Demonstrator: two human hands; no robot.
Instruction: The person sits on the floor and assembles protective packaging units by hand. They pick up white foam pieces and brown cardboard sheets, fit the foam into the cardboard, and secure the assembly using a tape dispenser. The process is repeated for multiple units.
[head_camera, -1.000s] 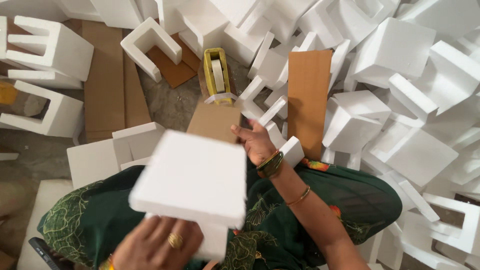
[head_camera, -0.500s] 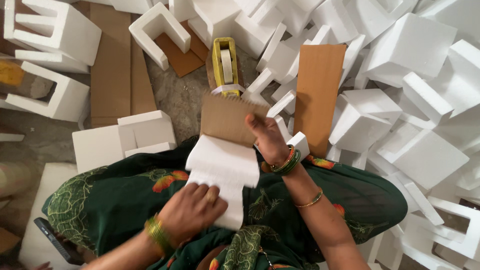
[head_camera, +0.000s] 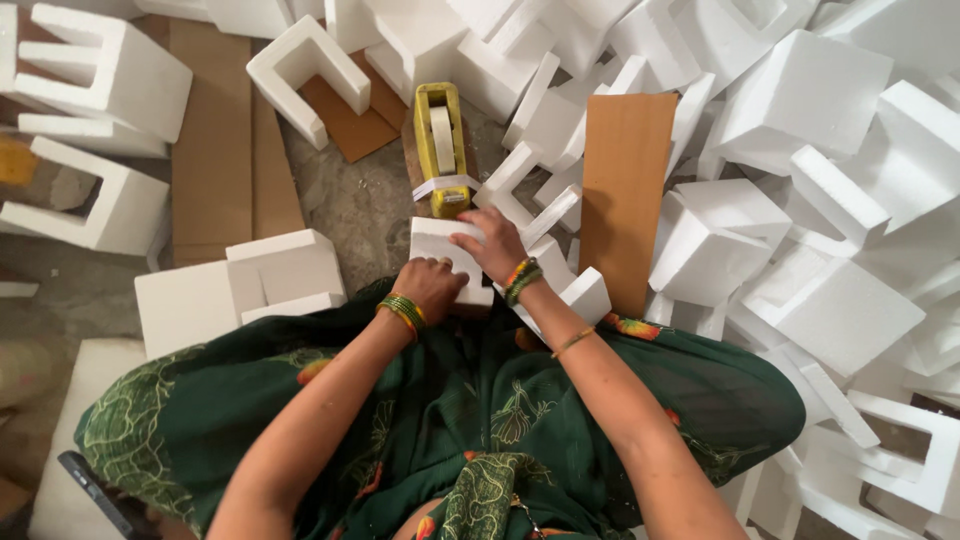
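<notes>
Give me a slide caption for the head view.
Both hands, left and right, press a white foam block beside a yellow tape dispenser.

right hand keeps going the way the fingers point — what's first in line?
Probably the yellow tape dispenser. The right hand lies on the white foam block, fingers aimed up-left toward the dispenser just beyond; depth is unclear.

- Ahead of your hands, a yellow tape dispenser (head_camera: 441, 147) blocks the way.
- Bare floor (head_camera: 350, 205) opens left (foam blocks (head_camera: 800, 200) crowd right).
</notes>
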